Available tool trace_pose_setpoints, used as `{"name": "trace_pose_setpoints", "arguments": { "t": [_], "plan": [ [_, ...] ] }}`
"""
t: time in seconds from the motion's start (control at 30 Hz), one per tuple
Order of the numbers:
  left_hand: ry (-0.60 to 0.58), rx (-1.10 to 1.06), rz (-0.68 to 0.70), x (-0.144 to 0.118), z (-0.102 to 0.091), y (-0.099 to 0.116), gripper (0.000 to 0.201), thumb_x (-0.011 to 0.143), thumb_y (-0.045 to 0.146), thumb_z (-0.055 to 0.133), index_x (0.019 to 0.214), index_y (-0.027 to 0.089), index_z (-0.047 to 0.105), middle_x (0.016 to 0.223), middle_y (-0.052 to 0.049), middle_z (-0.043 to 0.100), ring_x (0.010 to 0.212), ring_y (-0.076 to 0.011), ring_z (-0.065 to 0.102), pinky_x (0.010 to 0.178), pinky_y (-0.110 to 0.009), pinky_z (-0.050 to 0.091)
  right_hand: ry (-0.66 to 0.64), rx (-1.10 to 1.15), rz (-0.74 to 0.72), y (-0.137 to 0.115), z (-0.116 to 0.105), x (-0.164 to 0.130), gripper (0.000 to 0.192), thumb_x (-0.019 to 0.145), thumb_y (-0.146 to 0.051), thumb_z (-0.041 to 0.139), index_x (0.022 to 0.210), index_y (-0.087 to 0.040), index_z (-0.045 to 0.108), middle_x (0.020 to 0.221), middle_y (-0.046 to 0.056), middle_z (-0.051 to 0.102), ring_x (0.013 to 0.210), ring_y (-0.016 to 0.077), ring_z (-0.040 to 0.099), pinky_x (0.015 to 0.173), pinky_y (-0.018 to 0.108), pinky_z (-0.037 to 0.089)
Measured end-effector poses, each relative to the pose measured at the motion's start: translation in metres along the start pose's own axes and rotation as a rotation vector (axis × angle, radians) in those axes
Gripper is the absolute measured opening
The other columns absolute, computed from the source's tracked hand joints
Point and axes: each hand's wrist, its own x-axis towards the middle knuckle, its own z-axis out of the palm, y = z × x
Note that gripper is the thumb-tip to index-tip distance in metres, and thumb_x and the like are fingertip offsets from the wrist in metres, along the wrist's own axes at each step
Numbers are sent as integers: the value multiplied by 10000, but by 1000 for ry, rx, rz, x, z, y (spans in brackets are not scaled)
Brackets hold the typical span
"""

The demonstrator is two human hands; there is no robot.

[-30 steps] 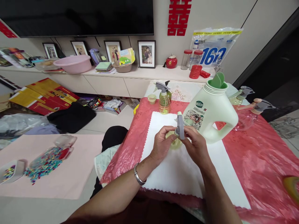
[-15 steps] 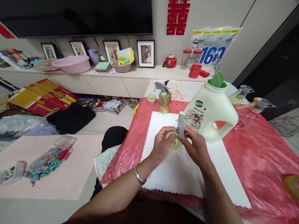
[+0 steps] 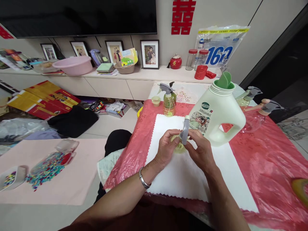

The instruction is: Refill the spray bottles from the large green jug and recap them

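Note:
Over a white cloth (image 3: 183, 176), both my hands hold a small yellow-green spray bottle (image 3: 178, 147). My left hand (image 3: 166, 149) wraps its body from the left. My right hand (image 3: 201, 150) grips the bottle's grey trigger head (image 3: 184, 130), which stands upright between my fingers. Most of the bottle is hidden by my fingers. Just behind them stands a large pale-green detergent jug (image 3: 218, 112), its mouth uncapped with a green funnel (image 3: 225, 81) in it.
A red plastic sheet (image 3: 269, 160) covers the table. A filled spray bottle (image 3: 169, 104) and a small cap (image 3: 156, 101) stand at the back; other sprayers (image 3: 250, 96) sit at the right. Bead boxes (image 3: 48, 160) lie on a pink mat at left.
The grey trigger head has turned slightly in my right hand and tilted a little left. My hands stay in the same place over the cloth.

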Motion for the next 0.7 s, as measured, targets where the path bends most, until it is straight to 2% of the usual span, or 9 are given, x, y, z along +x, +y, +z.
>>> {"name": "trace_pose_setpoints", "arguments": {
  "t": [0.17,0.4,0.57,0.7],
  "plan": [
    [-21,17,19,-1,-3,-1,283,821,435,796,1002,229,727,1123,-54,719,1100,-212,644,1023,-378,477,13,-8,-19,-1,2,3,180,1036,-300,544,1124,-176,640,1104,45,607,994,173,543,855,310,446],
    [-10,44,33,-1,-3,-2,276,832,436,785,995,222,724,1119,-55,708,1110,-216,640,1040,-385,469,-23,-20,13,-5,1,2,196,1061,-289,535,1194,-206,652,1151,34,598,1077,174,528,912,297,430],
    [-16,48,48,0,-2,-1,263,836,414,787,997,216,721,1103,-55,707,1114,-216,640,1060,-396,456,8,-8,20,-2,2,1,184,1057,-289,549,1193,-220,651,1164,16,594,1082,160,536,918,284,434],
    [-23,68,55,0,-1,0,282,838,438,778,994,211,716,1109,-65,708,1132,-233,637,1067,-413,457,24,-7,40,0,2,-1,227,1048,-309,563,1234,-206,644,1111,36,601,1026,164,554,874,291,458]
  ]
}}
